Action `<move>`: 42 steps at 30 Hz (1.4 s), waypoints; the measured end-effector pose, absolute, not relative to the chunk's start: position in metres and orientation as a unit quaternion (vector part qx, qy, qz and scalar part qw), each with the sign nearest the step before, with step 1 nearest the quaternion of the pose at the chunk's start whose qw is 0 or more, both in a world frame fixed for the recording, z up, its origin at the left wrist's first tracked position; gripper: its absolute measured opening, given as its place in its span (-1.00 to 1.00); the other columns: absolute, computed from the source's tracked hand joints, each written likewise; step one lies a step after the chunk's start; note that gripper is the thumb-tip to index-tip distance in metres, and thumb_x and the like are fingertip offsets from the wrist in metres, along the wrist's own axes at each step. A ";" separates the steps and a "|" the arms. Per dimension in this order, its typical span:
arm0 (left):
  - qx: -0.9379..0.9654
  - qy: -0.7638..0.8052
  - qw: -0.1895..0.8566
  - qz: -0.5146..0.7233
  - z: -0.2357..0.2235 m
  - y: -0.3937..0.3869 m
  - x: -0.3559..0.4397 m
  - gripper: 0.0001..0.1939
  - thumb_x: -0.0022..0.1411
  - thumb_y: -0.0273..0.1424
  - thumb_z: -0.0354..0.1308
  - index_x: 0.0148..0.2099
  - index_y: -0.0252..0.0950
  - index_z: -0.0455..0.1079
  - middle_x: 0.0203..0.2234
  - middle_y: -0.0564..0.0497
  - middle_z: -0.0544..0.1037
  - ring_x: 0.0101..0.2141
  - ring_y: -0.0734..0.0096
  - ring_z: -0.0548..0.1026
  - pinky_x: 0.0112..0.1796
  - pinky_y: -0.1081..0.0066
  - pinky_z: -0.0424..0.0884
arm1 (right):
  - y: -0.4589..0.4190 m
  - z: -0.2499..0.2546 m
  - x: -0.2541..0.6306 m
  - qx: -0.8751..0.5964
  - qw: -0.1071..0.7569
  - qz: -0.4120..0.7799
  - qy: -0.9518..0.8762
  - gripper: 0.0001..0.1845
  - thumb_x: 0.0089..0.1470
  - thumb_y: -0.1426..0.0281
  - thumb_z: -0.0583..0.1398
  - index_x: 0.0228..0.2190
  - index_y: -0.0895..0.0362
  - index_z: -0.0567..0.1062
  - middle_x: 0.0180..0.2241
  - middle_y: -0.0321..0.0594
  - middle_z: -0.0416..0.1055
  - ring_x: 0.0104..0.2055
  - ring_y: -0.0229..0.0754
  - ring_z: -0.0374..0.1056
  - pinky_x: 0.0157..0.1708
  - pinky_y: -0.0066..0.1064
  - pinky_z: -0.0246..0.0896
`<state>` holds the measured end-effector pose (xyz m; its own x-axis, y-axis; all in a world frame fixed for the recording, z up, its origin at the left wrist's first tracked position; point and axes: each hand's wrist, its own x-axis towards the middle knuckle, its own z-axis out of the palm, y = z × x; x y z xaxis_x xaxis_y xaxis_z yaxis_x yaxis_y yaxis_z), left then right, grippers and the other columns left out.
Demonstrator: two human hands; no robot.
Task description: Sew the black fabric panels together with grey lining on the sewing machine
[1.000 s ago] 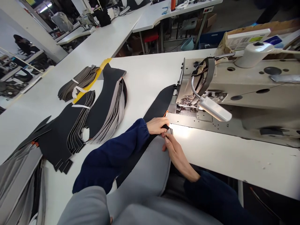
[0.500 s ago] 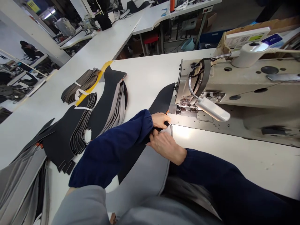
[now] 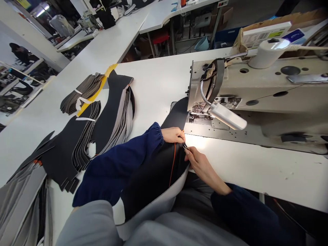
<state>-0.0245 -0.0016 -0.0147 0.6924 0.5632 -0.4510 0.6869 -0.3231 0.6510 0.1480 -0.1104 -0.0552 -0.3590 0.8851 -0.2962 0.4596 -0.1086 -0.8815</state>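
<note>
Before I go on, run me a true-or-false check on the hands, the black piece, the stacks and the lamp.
1. The left hand and the right hand are close together at the black piece. True.
2. The right hand lies flat and open. False: its fingers are bent, pinching something too small to identify.
3. Stacked pieces lie to the left of the black piece. True.
4. The black piece has no coloured line on it. False: an orange line runs along it.
5. A white lamp hangs in front of the sewing machine. True.
</note>
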 end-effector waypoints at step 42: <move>0.628 0.538 0.484 0.287 -0.011 -0.037 0.009 -0.85 0.11 -0.43 0.04 -0.41 -0.38 0.38 -0.52 0.06 0.43 -0.46 0.51 0.35 -0.38 0.51 0.27 | -0.100 -0.029 0.154 -0.468 0.426 0.703 -0.324 -0.49 0.00 -0.10 0.14 -0.38 0.12 0.35 -0.32 -0.14 0.41 -0.61 -0.32 0.27 -0.72 -0.52 -0.22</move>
<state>0.0087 -0.0367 -0.0112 0.2572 0.9531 -0.1595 0.3983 0.0458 0.9161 0.1538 -0.1000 -0.0291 -0.1990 0.9020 -0.3832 -0.2952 -0.4280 -0.8542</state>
